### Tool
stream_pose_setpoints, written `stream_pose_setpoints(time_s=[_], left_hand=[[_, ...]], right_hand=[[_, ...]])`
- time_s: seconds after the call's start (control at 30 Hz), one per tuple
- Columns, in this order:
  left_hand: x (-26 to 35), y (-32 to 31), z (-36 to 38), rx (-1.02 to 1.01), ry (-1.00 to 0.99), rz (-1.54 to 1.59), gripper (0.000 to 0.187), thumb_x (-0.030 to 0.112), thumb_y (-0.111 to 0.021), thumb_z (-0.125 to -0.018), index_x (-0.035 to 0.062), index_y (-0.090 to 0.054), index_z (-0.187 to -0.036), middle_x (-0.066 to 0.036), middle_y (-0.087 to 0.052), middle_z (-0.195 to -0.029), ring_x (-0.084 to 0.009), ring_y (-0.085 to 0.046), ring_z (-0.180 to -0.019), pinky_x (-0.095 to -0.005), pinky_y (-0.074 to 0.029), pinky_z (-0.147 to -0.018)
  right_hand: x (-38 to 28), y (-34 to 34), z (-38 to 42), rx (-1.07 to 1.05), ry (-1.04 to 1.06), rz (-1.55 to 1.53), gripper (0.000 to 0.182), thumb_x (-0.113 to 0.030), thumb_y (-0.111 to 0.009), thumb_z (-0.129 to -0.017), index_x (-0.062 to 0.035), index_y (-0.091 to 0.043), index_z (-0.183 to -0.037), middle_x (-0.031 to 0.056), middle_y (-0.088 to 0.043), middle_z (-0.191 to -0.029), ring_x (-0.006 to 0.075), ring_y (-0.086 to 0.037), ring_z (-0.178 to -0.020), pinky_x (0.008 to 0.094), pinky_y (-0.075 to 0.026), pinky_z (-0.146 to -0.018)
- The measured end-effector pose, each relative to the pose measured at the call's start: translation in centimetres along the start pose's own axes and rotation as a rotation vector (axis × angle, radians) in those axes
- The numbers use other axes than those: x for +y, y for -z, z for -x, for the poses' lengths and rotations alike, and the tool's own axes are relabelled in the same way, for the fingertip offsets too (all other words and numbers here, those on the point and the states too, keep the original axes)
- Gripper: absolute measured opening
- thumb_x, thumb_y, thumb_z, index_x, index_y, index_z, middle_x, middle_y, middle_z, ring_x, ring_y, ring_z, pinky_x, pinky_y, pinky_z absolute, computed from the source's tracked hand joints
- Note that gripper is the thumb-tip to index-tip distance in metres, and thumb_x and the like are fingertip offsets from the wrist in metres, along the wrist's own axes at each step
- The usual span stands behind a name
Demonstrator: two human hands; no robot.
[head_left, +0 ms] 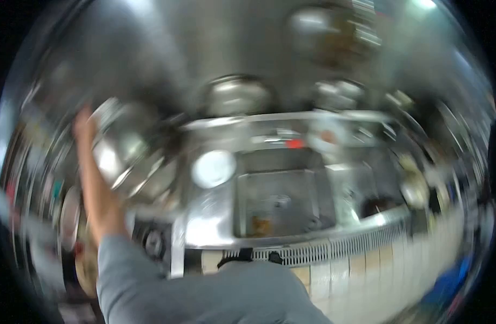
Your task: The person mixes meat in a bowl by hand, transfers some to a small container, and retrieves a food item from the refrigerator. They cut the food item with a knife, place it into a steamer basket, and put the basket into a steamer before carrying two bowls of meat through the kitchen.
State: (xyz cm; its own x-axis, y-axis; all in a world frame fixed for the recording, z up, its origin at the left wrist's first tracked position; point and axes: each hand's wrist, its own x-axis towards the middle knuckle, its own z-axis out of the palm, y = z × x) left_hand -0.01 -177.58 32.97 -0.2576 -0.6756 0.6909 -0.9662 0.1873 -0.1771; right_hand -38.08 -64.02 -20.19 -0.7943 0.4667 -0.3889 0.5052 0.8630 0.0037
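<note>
My left arm stretches out to the far left in a grey sleeve. The left hand (pixel 85 125) is smeared by motion, so its fingers cannot be made out. It is beside a large shiny metal bowl or pan (pixel 115 148), at the bowl's left edge. Whether it touches or grips anything there does not show. Long thin handles (pixel 145 178) lie just below the bowl. My right hand is outside the picture.
A steel sink (pixel 277 186) with brownish scraps (pixel 260 226) in its basin stands ahead. A white plate (pixel 214 169) rests on the counter left of it. A red item (pixel 295 143) lies behind the basin. Metal pots (pixel 238 97) stand along the back.
</note>
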Motion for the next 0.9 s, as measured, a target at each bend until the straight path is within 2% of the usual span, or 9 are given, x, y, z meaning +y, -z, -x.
stream_pose_setpoints(time_s=[0.03,0.13,0.17,0.2,0.33,0.5,0.7,0.8,0.9], left_hand=[[7.6,8.0,2.5,-0.021,0.176,0.157,0.047,0.016,-0.06,-0.094,0.0049,-0.055,-0.14,-0.02,-0.064,-0.133,-0.0365,-0.063,-0.119,-0.046,-0.049,-0.102],[19.1,9.6,10.6,0.549,-0.182,0.582,0.036,0.019,-0.057,-0.1,0.0041,-0.056,-0.132,-0.016,-0.062,-0.128,-0.0302,-0.065,-0.106,-0.0436,-0.052,-0.091],[25.4,9.7,13.9,0.677,-0.229,0.804,0.029,0.021,-0.06,-0.1,0.0026,-0.058,-0.123,-0.015,-0.064,-0.119,-0.0292,-0.065,-0.099,-0.044,-0.053,-0.084],[31.5,9.9,17.4,0.806,-0.298,0.999,0.025,0.022,-0.063,-0.101,0.0012,-0.06,-0.114,-0.014,-0.066,-0.11,-0.0281,-0.065,-0.091,-0.0445,-0.054,-0.077],[51.5,4.3,35.0,-0.423,-0.391,1.667,0.042,0.001,-0.058,-0.095,0.0022,-0.056,-0.137,-0.016,-0.063,-0.126,-0.0268,-0.063,-0.105,-0.0336,-0.051,-0.092],[59.6,21.7,41.3,-0.512,-1.193,1.848,0.04,0.002,-0.057,-0.098,0.0029,-0.055,-0.138,-0.009,-0.06,-0.132,-0.0197,-0.058,-0.105,-0.0325,-0.049,-0.089],[62.1,33.4,50.7,-1.26,-1.336,2.081,0.044,0.001,-0.058,-0.097,0.0031,-0.052,-0.141,-0.01,-0.06,-0.131,-0.0145,-0.057,-0.1,-0.0302,-0.048,-0.089],[60.9,37.8,57.4,-1.294,-1.56,2.046,0.045,-0.001,-0.058,-0.097,0.0028,-0.051,-0.141,-0.01,-0.061,-0.129,-0.0135,-0.057,-0.097,-0.0277,-0.048,-0.086],[60.9,40.6,65.1,-1.273,-1.729,2.011,0.045,-0.003,-0.056,-0.095,0.0028,-0.053,-0.14,-0.01,-0.061,-0.128,-0.0142,-0.059,-0.089,-0.0267,-0.049,-0.078]], right_hand=[[3.3,-4.3,1.3,-0.028,-0.166,-0.117,0.017,-0.017,-0.06,-0.094,-0.0035,-0.062,-0.084,0.0103,-0.062,-0.076,0.0222,-0.057,-0.066,0.04,-0.048,-0.061],[11.7,-19.1,-0.4,0.116,-1.054,-1.137,0.015,-0.012,-0.06,-0.093,-0.0055,-0.06,-0.079,0.0079,-0.061,-0.07,0.0184,-0.054,-0.058,0.0387,-0.047,-0.054],[21.7,-20.0,5.0,0.105,-0.25,-1.103,0.015,-0.011,-0.057,-0.089,-0.0047,-0.062,-0.076,0.0131,-0.065,-0.076,0.0256,-0.059,-0.064,0.0454,-0.05,-0.062],[19.5,-19.8,6.9,0.402,-0.104,-0.321,0.017,-0.011,-0.055,-0.086,-0.0047,-0.063,-0.073,0.0189,-0.067,-0.083,0.0336,-0.062,-0.07,0.0498,-0.05,-0.07],[5.2,2.6,21.1,0.396,-0.515,-0.537,0.028,-0.024,-0.051,-0.09,-0.0043,-0.067,-0.102,0.025,-0.069,-0.107,0.0436,-0.064,-0.106,0.0526,-0.05,-0.09],[8.0,6.8,34.5,0.383,-0.707,-0.678,0.034,-0.035,-0.055,-0.09,-0.0071,-0.07,-0.102,0.0236,-0.07,-0.104,0.0416,-0.066,-0.103,0.0504,-0.052,-0.088],[16.5,-16.8,52.3,0.174,-1.21,-0.52,0.027,-0.027,-0.067,-0.084,-0.0038,-0.075,-0.097,0.0209,-0.072,-0.111,0.0382,-0.069,-0.102,0.0452,-0.056,-0.092],[15.0,-34.6,63.2,-0.332,-1.252,-0.429,0.028,-0.028,-0.067,-0.084,-0.0066,-0.077,-0.1,0.0151,-0.072,-0.114,0.0301,-0.066,-0.115,0.042,-0.052,-0.097],[11.6,-39.8,67.9,-0.331,-1.506,-0.676,0.028,-0.023,-0.062,-0.083,-0.0045,-0.076,-0.099,0.0187,-0.072,-0.113,0.031,-0.068,-0.111,0.0409,-0.054,-0.093]])
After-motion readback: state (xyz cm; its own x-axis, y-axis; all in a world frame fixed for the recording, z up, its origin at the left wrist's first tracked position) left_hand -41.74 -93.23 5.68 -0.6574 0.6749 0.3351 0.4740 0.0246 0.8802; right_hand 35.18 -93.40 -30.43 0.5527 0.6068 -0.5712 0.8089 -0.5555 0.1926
